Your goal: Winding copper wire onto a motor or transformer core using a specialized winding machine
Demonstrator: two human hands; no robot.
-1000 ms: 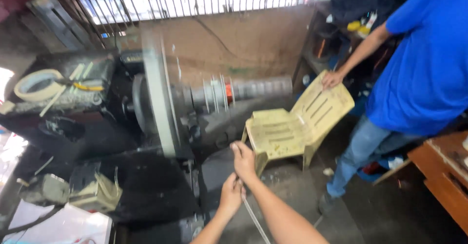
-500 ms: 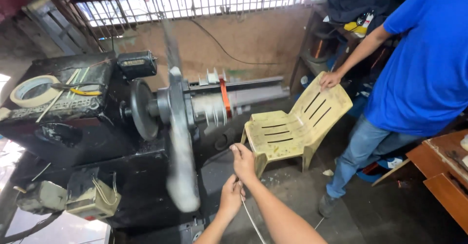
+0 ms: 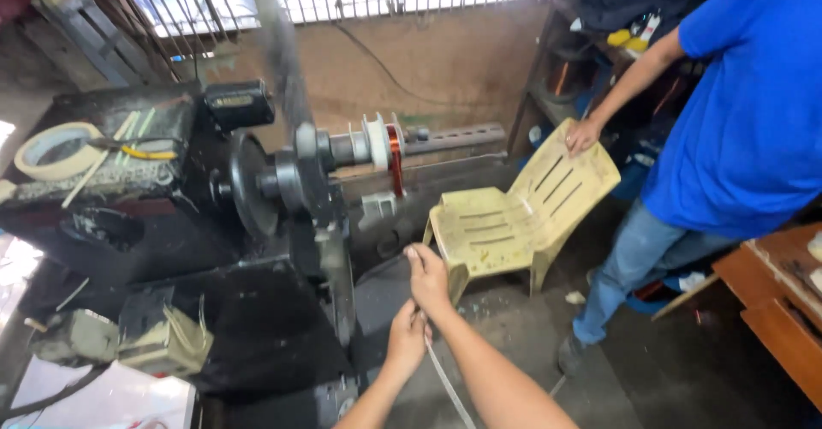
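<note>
My right hand [image 3: 428, 279] is closed around a thin wire in front of a black winding machine [image 3: 282, 189]. Just below it, my left hand [image 3: 407, 335] grips the same line, and a pale strip [image 3: 443, 388] trails down from it toward the floor. On the machine's shaft sits a white spool with copper-coloured windings [image 3: 392, 157], above and slightly left of my hands. A long bar [image 3: 278, 48] on the shaft is blurred with motion. The wire between my hands and the spool is too thin to trace.
A yellowish plastic chair [image 3: 514, 223] stands right of my hands; a person in a blue shirt [image 3: 745, 121] rests a hand [image 3: 582, 134] on its back. A tape roll [image 3: 53, 149] lies on the machine top at left. A wooden bench edge [image 3: 771, 300] is at right.
The bar on the shaft has swung round from a blurred disc to near upright. My hands keep their hold in the same place. The other person's hand remains on the chair.
</note>
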